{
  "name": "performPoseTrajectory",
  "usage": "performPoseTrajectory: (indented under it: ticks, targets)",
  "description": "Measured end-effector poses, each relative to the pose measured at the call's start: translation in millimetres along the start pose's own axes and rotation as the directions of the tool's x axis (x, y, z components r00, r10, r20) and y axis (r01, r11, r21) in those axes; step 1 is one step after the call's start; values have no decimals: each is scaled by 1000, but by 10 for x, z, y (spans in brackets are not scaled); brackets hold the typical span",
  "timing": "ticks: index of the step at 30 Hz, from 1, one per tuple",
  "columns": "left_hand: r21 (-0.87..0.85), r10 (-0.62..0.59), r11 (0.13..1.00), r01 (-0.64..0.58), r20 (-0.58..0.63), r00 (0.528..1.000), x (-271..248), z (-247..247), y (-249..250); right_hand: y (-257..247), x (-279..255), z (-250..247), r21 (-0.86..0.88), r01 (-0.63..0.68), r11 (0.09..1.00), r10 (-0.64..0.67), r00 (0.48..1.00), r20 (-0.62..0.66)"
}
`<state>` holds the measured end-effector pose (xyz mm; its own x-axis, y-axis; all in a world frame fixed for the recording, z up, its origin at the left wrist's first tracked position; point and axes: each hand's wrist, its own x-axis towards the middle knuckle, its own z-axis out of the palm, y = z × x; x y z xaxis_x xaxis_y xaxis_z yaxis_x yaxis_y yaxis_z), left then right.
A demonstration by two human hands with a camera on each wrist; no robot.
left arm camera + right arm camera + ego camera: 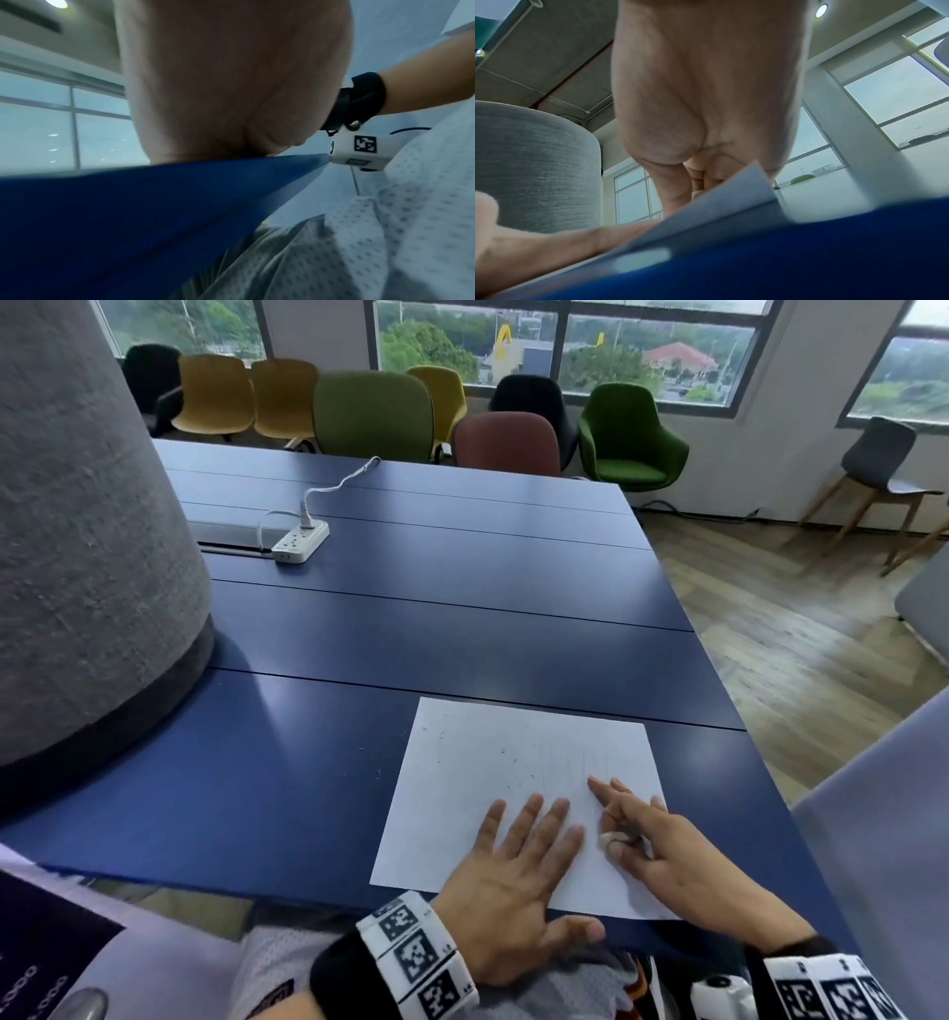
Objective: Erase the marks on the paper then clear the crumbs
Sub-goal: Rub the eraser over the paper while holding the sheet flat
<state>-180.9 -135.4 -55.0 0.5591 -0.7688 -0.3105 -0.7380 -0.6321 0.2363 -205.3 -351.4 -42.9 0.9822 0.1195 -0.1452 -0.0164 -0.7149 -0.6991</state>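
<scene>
Both wrist views were mostly blocked: in the left wrist view we saw only the heel of the left hand [231, 81] over the blue table [128, 213] edge; in the right wrist view the right hand [706, 91] hid its own fingertips, and a corner of the paper [731, 192] rose in front of it. The pencil marks were too faint for us to trace; we made out only dim strokes and scattered dark crumbs [513, 755] on the sheet. No containers were in view. From the head view, the white paper [488, 762] lay flat near the table's [411, 634] near edge. Our left hand [513, 880] lay spread, palm down, fingers straight on the paper's lower part, thumb off the sheet at the table edge. Our right hand [667, 855] pinched a small whitish eraser [619, 838] with dark smudges between thumb and curled fingers, the index finger extended and touching the paper, just beside the left fingertips.
</scene>
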Motion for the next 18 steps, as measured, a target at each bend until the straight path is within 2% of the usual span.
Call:
performPoseTrajectory:
  ticks: [3, 6, 8, 9, 11, 12, 13, 14, 15, 16, 18]
  targets:
    - [-63, -174, 983, 173, -9, 985, -88, -20, -239, 11, -8, 0, 48, -16, 999, 16, 1000, 7]
    - [-121, -450, 883, 453, 46, 892, -180, -152, -435, -1, -24, 9, 48, -13, 999, 13, 1000, 10]
    - [-144, -515, 846, 514, 28, 856, -221, -197, -422, 2, -24, 14, 38, 2, 999, -2, 1000, 2]
    - [-136, -485, 865, 482, 10, 874, -206, -148, -370, 1, -24, 14, 42, 9, 999, -9, 1000, -2]
    - [-54, -290, 956, 287, -47, 956, -189, -39, -196, 20, -17, 16, 62, 20, 998, -20, 1000, -11]
    - [-8, -184, 983, 184, -91, 979, -182, -16, -81, 30, -15, 18, 71, 24, 997, -23, 1000, -15]
    - [43, -48, 998, 54, -130, 990, -163, 21, -2, 24, -14, 19, 71, 32, 997, -31, 999, -18]
    - [54, 59, 997, -53, -114, 992, -144, 47, 25, 22, -15, 18, 73, 37, 997, -35, 999, -23]
    - [-3, 61, 998, -61, -32, 998, -141, 46, -3, 13, -17, 14, 78, 43, 996, -41, 999, -19]
    - [-43, 1, 999, 0, 39, 999, -159, 25, -74, 4, -23, 14, 84, 47, 995, -46, 999, -15]
    - [-21, -156, 987, 157, 34, 987, -201, -55, -297, -22, -31, 13, 91, 52, 995, -52, 999, -8]
